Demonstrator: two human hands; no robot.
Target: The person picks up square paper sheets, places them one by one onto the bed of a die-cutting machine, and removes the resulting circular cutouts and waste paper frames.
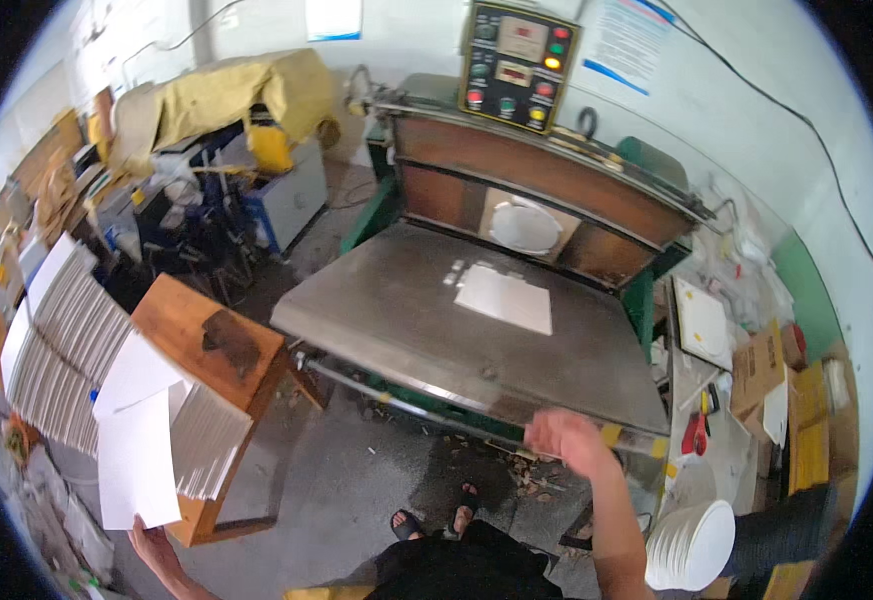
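At the lower left, my left hand [154,549] pinches the bottom edge of a white cardboard sheet [140,460]. That sheet leans over a stack of cut boards [207,440] on a wooden table [202,320]. My right hand [569,441], a little blurred, hangs by the front edge of a press machine, its fingers loosely bent and apart with nothing seen in them. On the machine's metal bed [377,310] lies a white sheet [505,298], with small white scraps beside its far left corner. A pale round plate [526,229] is fixed on the raised upright part behind.
A control panel [521,65] with lit buttons stands above the press. More stacked boards [72,345] lean at the far left. White round discs [692,545] are piled at the lower right, below a side table with red-handled scissors [696,435]. Cartons [762,365] stand farther right.
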